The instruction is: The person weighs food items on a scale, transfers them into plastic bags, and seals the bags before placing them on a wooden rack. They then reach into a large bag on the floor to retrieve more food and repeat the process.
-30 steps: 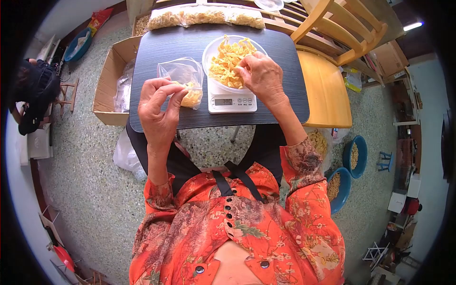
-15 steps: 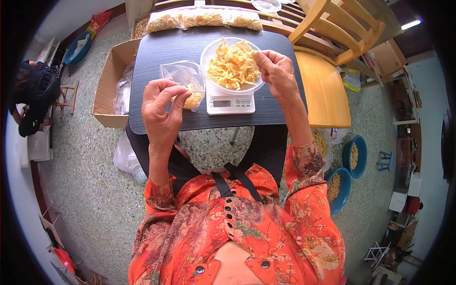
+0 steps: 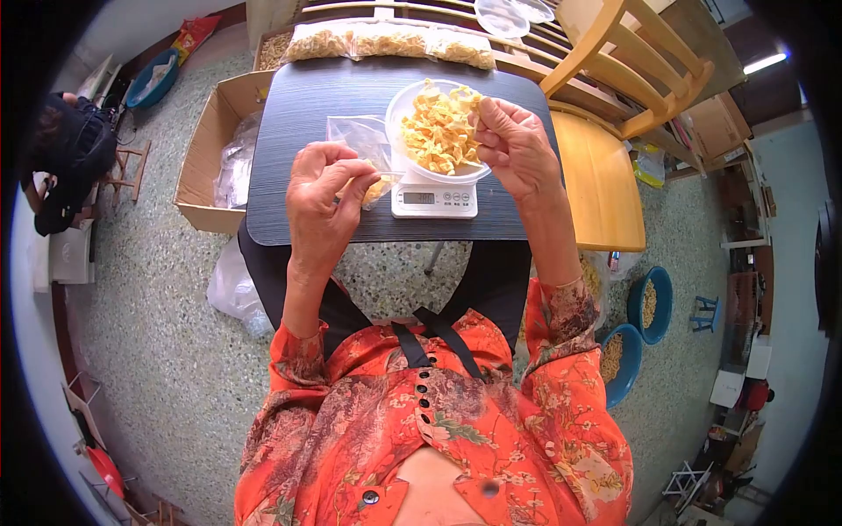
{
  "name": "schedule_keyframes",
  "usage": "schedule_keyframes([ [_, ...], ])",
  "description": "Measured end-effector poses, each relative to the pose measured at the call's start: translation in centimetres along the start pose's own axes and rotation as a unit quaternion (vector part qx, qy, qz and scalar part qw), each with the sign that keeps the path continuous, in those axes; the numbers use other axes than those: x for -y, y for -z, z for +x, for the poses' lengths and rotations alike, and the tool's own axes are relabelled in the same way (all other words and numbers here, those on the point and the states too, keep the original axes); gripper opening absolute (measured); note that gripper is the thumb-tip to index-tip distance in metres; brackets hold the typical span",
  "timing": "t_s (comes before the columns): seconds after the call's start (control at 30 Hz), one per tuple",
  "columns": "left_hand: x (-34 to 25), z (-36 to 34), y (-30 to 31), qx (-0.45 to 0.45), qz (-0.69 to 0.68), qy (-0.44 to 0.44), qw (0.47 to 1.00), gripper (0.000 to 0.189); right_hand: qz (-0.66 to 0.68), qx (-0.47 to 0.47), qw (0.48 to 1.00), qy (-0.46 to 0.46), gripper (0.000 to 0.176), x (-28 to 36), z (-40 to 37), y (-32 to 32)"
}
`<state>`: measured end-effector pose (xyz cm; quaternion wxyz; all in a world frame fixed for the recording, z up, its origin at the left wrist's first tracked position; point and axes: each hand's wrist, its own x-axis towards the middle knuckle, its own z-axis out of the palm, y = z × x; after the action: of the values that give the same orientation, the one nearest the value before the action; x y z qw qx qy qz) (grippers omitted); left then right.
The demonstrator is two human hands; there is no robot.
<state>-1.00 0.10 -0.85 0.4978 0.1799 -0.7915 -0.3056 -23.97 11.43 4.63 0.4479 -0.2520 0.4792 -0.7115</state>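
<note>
My left hand, left of centre in the frame, pinches a clear plastic bag between thumb and forefinger, a few yellow pieces showing in its lower end beside a white kitchen scale. My right hand, right of centre, is curled narrow at the right edge of a pale plastic bowl, its fingertips close against a heap of crinkled yellow pieces; whether one is caught between them I cannot tell. The bowl rests on the scale (its display is lit, though the digits are too blurred to read), and both stand on a dark tabletop at the upper middle of the frame. Along the table's far edge runs a row of filled bags. An open cardboard box sits to the left, a wooden chair to the right. Two blue basins hold pale pieces at the right of the frame, while a person in dark clothing bends at the upper left.
</note>
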Motion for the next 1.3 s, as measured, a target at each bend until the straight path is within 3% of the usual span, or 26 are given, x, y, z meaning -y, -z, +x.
schedule_keyframes([
  [0.1, 0.1, -0.1, -0.2, 0.004, -0.013, -0.003, 1.000, 0.015, -0.057, 0.047, 0.997, 0.006, 0.021, 0.1, -0.7, -2.6],
  [0.2, 0.0, -0.3, -0.1, 0.009, -0.006, -0.021, 1.000, 0.014, -0.383, 0.026, 0.914, 0.131, 0.020, -1.3, -0.6, -5.4],
  [0.3, -0.4, -0.5, 0.2, 0.013, -0.019, 0.000, 1.000, 0.015, -0.454, 0.065, 0.877, 0.142, 0.020, -2.7, -0.3, -6.2],
  [0.37, -0.5, -0.6, 0.6, 0.005, -0.015, 0.005, 1.000, 0.015, -0.437, 0.066, 0.886, 0.142, 0.020, -2.9, -0.4, -6.3],
  [0.47, -0.1, -0.7, 1.3, -0.028, -0.018, 0.028, 0.999, 0.015, -0.433, -0.046, 0.867, 0.242, 0.016, -1.4, -0.8, -4.9],
  [0.5, 0.1, -0.7, 1.6, -0.054, -0.021, 0.044, 0.997, 0.015, -0.464, -0.083, 0.838, 0.276, 0.016, -1.1, -0.4, -3.4],
  [0.6, 0.4, -0.7, 2.0, -0.061, -0.021, 0.058, 0.996, 0.014, -0.554, -0.122, 0.788, 0.241, 0.014, -0.4, 0.1, 1.0],
  [0.67, 0.3, -0.7, 1.7, -0.063, -0.023, 0.063, 0.996, 0.014, -0.679, -0.112, 0.693, 0.215, 0.016, -0.7, 0.2, 3.0],
  [0.7, 0.3, -0.7, 1.5, -0.056, -0.026, 0.054, 0.997, 0.014, -0.680, -0.112, 0.693, 0.213, 0.016, -0.8, 0.1, 3.0],
  [0.8, 0.1, -0.8, 1.1, -0.043, -0.027, 0.046, 0.998, 0.014, -0.747, -0.114, 0.618, 0.215, 0.026, -1.7, 0.3, 2.7],
  [1.0, -0.3, -0.5, 1.1, -0.030, -0.020, 0.044, 0.998, 0.013, -0.811, -0.132, 0.544, 0.171, 0.028, -2.7, 2.0, 2.1],
  [1.13, -0.3, -0.5, 1.1, -0.024, -0.012, 0.045, 0.999, 0.013, -0.804, -0.110, 0.555, 0.186, 0.026, -3.0, 2.1, 2.6],
  [1.23, -0.4, -0.4, 0.9, -0.022, -0.013, 0.045, 0.999, 0.013, -0.771, -0.104, 0.599, 0.191, 0.021, -3.1, 1.9, 2.8],
  [1.3, -0.3, -0.4, 0.7, -0.022, -0.015, 0.044, 0.999, 0.013, -0.731, -0.098, 0.622, 0.263, 0.013, -3.1, 1.5, 3.1],
])
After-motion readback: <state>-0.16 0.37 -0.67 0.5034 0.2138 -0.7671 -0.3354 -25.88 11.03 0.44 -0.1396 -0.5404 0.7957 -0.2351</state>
